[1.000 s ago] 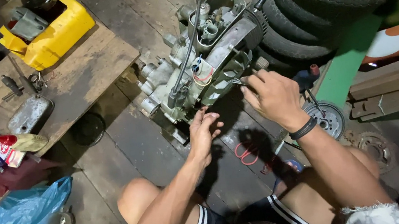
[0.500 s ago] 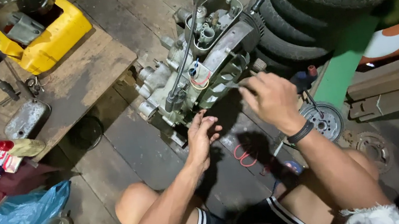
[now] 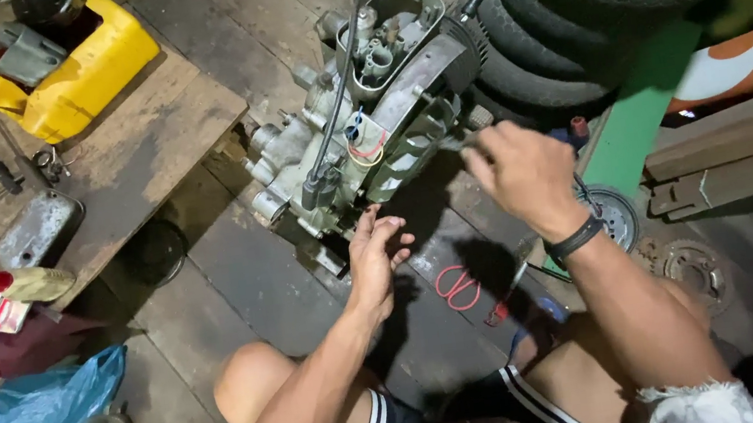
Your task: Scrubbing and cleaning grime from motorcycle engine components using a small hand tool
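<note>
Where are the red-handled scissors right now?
In the head view, the red-handled scissors lie on the plank floor at lower centre, between the person's forearms, just right of the left hand and below the engine.

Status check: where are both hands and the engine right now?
Left hand open under engine. Right hand at its right side, grip unclear. Stacked tyres close behind.

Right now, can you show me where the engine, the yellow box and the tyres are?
engine [image 3: 365,135]: head view, on its grey metal side.
yellow box [image 3: 87,70]: head view, on its front wall.
tyres [image 3: 581,0]: head view, on the tread.
</note>
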